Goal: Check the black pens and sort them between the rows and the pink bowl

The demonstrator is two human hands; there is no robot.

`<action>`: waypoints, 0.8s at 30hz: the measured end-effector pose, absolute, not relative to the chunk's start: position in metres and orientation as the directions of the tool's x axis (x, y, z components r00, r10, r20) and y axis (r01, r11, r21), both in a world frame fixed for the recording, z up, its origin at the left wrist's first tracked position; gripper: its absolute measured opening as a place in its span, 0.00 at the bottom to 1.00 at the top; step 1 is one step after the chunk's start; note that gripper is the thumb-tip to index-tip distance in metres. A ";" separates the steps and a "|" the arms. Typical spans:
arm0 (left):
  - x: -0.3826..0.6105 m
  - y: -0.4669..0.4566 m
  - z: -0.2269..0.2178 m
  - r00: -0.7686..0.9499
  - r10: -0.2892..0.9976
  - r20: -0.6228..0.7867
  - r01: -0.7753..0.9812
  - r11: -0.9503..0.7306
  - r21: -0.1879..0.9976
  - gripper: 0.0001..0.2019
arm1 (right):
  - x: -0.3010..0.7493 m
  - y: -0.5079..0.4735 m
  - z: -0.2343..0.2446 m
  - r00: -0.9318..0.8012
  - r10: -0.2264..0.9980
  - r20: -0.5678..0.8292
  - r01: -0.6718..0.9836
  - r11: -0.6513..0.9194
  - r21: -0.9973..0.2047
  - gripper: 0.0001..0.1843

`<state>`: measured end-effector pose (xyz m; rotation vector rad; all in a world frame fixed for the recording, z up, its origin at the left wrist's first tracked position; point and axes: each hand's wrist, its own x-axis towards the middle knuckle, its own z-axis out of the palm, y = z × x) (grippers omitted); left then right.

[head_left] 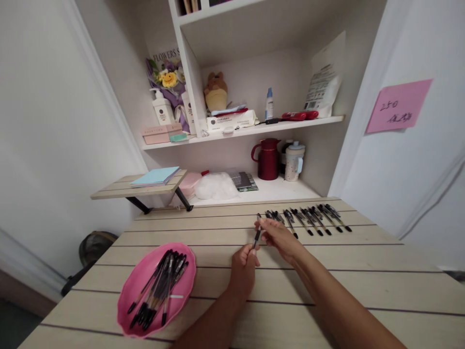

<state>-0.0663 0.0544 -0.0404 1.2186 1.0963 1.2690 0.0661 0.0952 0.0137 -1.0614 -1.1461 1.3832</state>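
Note:
A pen (257, 236) with a black grip is held upright over the table between my two hands. My left hand (245, 267) is closed around its lower end, and the fingers hide the tip. My right hand (278, 236) pinches the same pen near its dark top. Just beyond my right hand, several black pens (308, 219) lie side by side in a slanted row. On the left, a pink scalloped tray (122, 305) holds a loose heap of black pens (162, 286) and a small white strip.
A small raised shelf (109, 190) with blue paper (156, 175) stands at the table's back left. Behind the table, the cabinet holds a red jug (269, 160), a light tumbler (292, 162) and a white plastic bag (217, 186). A pink note (399, 105) is stuck to the right wall.

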 end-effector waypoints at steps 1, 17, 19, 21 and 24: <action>-0.066 0.054 -0.040 0.035 0.997 0.068 -0.076 -0.065 0.995 0.14 | 0.067 0.095 0.014 -0.119 0.993 -0.019 -0.201 -0.043 -0.979 0.21; -0.068 0.057 -0.047 0.053 0.995 0.079 -0.048 -0.077 0.996 0.15 | 0.071 0.097 0.011 -0.108 0.993 -0.039 -0.258 -0.066 -0.964 0.17; -0.068 0.057 -0.047 0.056 0.996 0.074 -0.050 -0.071 0.996 0.15 | 0.071 0.098 0.009 -0.063 0.996 -0.058 -0.231 -0.071 -0.970 0.17; -0.068 0.057 -0.046 0.056 0.996 0.073 -0.047 -0.070 0.996 0.15 | 0.071 0.098 0.009 -0.082 0.995 -0.058 -0.236 -0.076 -0.969 0.18; -0.068 0.057 -0.046 0.068 0.995 0.074 -0.020 -0.073 0.997 0.15 | 0.071 0.097 0.010 -0.162 0.986 -0.043 -0.264 -0.086 -0.961 0.19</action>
